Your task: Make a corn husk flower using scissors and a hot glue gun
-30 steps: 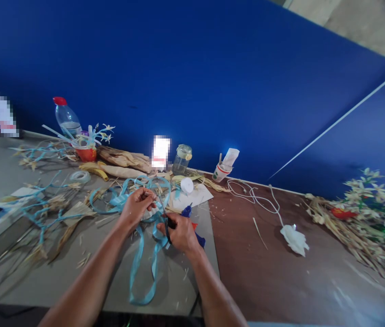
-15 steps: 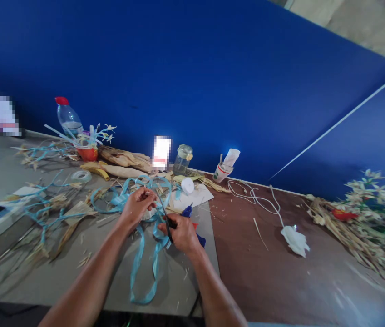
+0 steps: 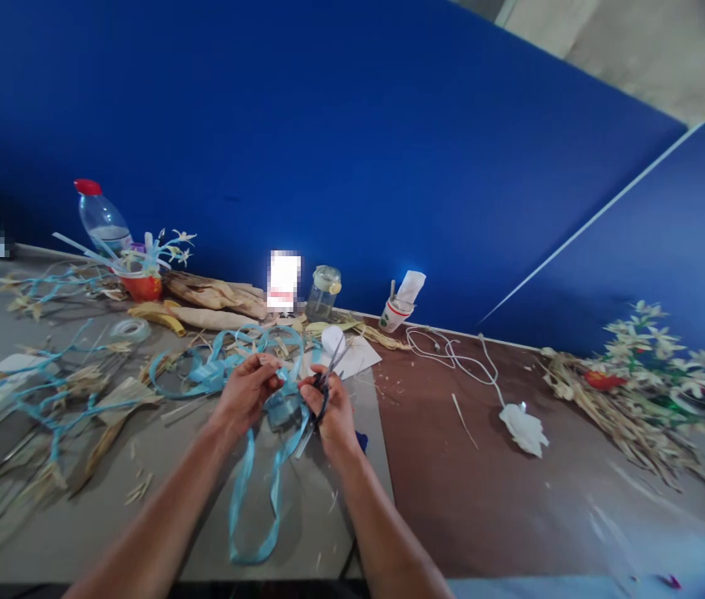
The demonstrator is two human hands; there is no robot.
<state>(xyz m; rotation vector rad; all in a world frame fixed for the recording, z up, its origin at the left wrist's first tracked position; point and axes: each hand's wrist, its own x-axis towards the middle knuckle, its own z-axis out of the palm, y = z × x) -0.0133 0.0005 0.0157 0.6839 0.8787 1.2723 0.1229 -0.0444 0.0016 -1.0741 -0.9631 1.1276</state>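
My right hand [image 3: 332,420] is wrapped round a pair of dark scissors [image 3: 336,351], their blades pointing up and away from me. Close beside it, my left hand [image 3: 244,395] pinches with thumb and forefinger; whatever lies between the fingertips is too small to make out. Light blue ribbon [image 3: 253,556] loops across the table behind and under both hands and hangs down in a long loop towards me. Left of the hands lies a branching stem wrapped in blue [image 3: 87,409], with dry husk pieces [image 3: 131,395] by it.
Along the blue partition [image 3: 340,150] stand a red-capped bottle [image 3: 103,220], a red cup [image 3: 141,287], a lidded jar [image 3: 324,295] and a white cup [image 3: 395,316]. A tape roll [image 3: 130,330] lies left. White cable [image 3: 461,359] and a bundle of flowers [image 3: 645,349] lie right.
The scissors have turned in my right hand, their blades swinging from pointing at my left hand to pointing up and right. My left hand still pinches. The view has shifted slightly right.
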